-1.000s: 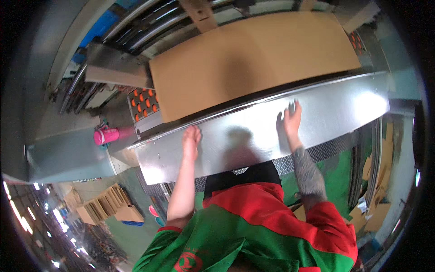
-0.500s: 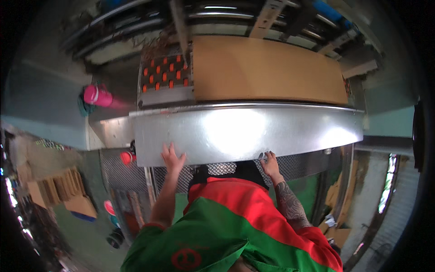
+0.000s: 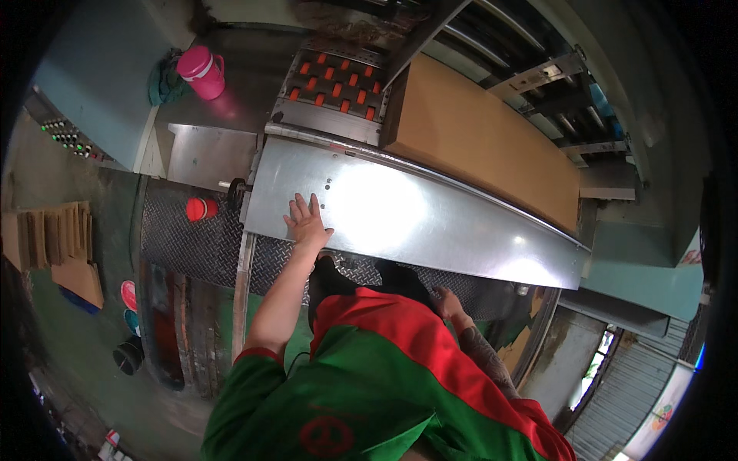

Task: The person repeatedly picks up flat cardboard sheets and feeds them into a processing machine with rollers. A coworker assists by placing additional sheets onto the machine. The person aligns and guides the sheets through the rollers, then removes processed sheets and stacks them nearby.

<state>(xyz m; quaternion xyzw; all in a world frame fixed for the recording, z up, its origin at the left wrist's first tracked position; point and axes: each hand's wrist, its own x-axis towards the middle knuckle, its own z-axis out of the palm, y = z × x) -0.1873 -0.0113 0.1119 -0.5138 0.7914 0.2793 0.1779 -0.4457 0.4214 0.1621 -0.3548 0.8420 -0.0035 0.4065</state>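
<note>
My left hand (image 3: 309, 223) lies on the shiny metal ledge (image 3: 288, 173), near its left end, with its fingers spread and nothing in them. Down beside my dark-clad right thigh hangs my right hand (image 3: 452, 305), below the ledge's near edge and apart from it. Its fingers are partly hidden, so its grip does not show. Beyond the ledge stands a large stack of brown cardboard (image 3: 477, 123). To the left of that stack is a bed of orange rollers (image 3: 334, 84).
A pink jug (image 3: 204, 73) stands at the back left. On the diamond-plate step (image 3: 173, 227) is a red-topped container (image 3: 201, 208). Cardboard pieces (image 3: 58, 238) stand on the floor at far left, near a control panel (image 3: 65, 134). Metal machine bars (image 3: 538, 73) cross the back right.
The view has turned, so the ledge now slants down to the right. My right hand has left the ledge's near edge and dropped to my side. My left hand stays on the metal.
</note>
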